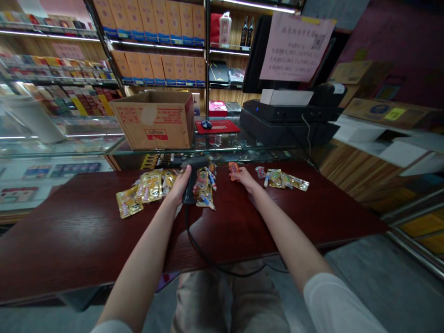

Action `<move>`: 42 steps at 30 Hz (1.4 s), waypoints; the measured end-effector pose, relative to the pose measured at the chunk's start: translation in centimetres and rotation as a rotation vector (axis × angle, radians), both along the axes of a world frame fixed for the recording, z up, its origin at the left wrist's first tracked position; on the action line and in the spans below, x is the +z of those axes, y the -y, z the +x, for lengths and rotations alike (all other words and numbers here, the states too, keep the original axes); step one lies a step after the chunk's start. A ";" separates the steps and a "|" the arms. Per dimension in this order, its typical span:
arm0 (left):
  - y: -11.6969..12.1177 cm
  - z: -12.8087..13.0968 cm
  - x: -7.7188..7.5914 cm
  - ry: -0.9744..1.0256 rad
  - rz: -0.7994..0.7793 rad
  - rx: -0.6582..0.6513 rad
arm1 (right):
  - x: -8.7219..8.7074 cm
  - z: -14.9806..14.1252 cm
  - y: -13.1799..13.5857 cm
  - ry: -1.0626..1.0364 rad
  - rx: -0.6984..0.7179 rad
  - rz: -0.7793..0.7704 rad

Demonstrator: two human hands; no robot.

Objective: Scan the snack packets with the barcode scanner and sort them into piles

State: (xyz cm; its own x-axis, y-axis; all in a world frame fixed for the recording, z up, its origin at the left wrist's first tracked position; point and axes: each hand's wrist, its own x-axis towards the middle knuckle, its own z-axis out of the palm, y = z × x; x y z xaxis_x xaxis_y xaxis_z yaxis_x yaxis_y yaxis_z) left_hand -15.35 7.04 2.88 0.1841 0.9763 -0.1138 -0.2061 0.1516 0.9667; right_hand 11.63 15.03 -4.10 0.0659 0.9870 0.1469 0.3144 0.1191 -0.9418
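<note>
My left hand (181,184) is wrapped round the handle of a dark barcode scanner (193,172), whose black cable (201,249) trails down off the dark red wooden counter (86,231). The scanner's head points at a heap of yellow snack packets (204,188) beside it. My right hand (243,176) pinches a small orange packet (233,168) just above the counter. More yellow packets (145,189) lie to the left of the left hand, and a few others (284,179) lie to the right of the right hand.
A glass display counter (69,143) runs behind the wooden one, carrying a cardboard box (156,118), a red mouse pad with a mouse (215,126) and a black till with a screen and a pink paper notice (294,46). Stocked shelves (152,27) fill the back.
</note>
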 end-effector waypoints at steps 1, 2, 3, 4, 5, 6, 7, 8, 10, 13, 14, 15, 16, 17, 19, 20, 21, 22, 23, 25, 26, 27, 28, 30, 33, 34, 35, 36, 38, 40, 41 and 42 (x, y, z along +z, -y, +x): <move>0.1 0.2 0.0 0.000 -0.009 -0.011 | 0.2 0.6 0.8 -0.147 0.034 -0.061; 0.2 0.5 0.0 0.000 -0.014 -0.016 | 0.3 1.1 1.5 -0.264 0.067 -0.087; 0.2 0.8 -0.1 0.002 -0.007 -0.017 | 0.3 1.4 2.1 -0.359 0.091 -0.085; 0.3 1.1 -0.2 -0.003 0.005 -0.022 | 0.3 1.8 2.6 -0.434 0.102 -0.068; 0.4 1.4 -0.3 -0.008 0.019 -0.026 | 0.3 2.0 2.9 -0.492 0.105 -0.050; 0.5 1.7 -0.4 -0.015 0.030 -0.035 | 0.3 2.2 3.1 -0.535 0.099 -0.038; 0.6 2.0 -0.6 -0.025 0.035 -0.047 | 0.2 2.3 3.1 -0.566 0.092 -0.035; 0.7 2.3 -0.7 -0.039 0.037 -0.061 | 0.2 2.3 3.1 -0.590 0.087 -0.040; 1.0 2.7 -0.9 -0.065 0.040 -0.089 | 0.2 2.3 3.0 -0.621 0.093 -0.064; 1.5 3.3 -1.0 -0.097 0.044 -0.152 | 0.3 2.2 2.8 -0.639 0.099 -0.090; 1.6 3.5 -1.0 -0.103 0.044 -0.172 | 0.4 2.1 2.8 -0.643 0.100 -0.091; 1.7 3.6 -1.0 -0.105 0.044 -0.186 | 0.4 2.1 2.9 -0.645 0.101 -0.091; 1.8 3.7 -1.0 -0.106 0.045 -0.196 | 0.4 2.0 2.9 -0.644 0.103 -0.092; 1.9 3.9 -1.0 -0.107 0.047 -0.204 | 0.4 1.9 2.9 -0.640 0.105 -0.095; 2.0 4.1 -1.0 -0.115 0.061 -0.233 | 0.3 1.8 2.8 -0.632 0.103 -0.104; 2.0 4.2 -1.0 -0.126 0.070 -0.253 | 0.2 1.7 2.8 -0.629 0.099 -0.108; 2.1 4.3 -1.0 -0.137 0.081 -0.268 | 0.1 1.7 2.7 -0.630 0.095 -0.111; 2.2 4.4 -1.0 -0.145 0.095 -0.276 | 0.1 1.6 2.6 -0.631 0.092 -0.113; 2.3 4.5 -1.1 -0.148 0.108 -0.277 | 0.0 1.6 2.5 -0.631 0.090 -0.115; 2.5 4.8 -1.1 -0.146 0.119 -0.275 | -0.2 1.6 2.3 -0.617 0.090 -0.116; 2.6 4.9 -1.2 -0.144 0.119 -0.277 | -0.3 1.6 2.2 -0.604 0.095 -0.115; 2.6 5.0 -1.3 -0.141 0.116 -0.280 | -0.4 1.6 2.2 -0.592 0.097 -0.112; 2.6 5.0 -1.3 -0.137 0.113 -0.281 | -0.5 1.7 2.1 -0.586 0.100 -0.107; 2.6 5.0 -1.4 -0.122 0.109 -0.272 | -0.7 1.7 2.1 -0.583 0.107 -0.098; 2.3 4.7 -1.4 -0.098 0.099 -0.264 | -0.8 1.7 2.1 -0.576 0.114 -0.089; 2.3 4.6 -1.4 -0.099 0.092 -0.268 | -0.8 1.7 2.2 -0.569 0.117 -0.086; 2.2 4.5 -1.3 -0.102 0.083 -0.273 | -0.8 1.7 2.2 -0.558 0.121 -0.081; 2.2 4.4 -1.3 -0.108 0.075 -0.278 | -0.7 1.7 2.2 -0.545 0.128 -0.075; 2.2 4.4 -1.2 -0.121 0.059 -0.281 | -0.7 1.8 2.3 -0.495 0.137 -0.051; 2.1 4.4 -1.2 -0.120 0.043 -0.258 | -0.6 2.0 2.4 -0.359 0.095 0.014; 2.0 4.4 -1.3 -0.116 0.035 -0.234 | -0.5 2.1 2.4 -0.241 0.053 0.069; 1.8 4.3 -1.3 -0.111 0.028 -0.203 | -0.4 2.2 2.6 -0.089 0.005 0.132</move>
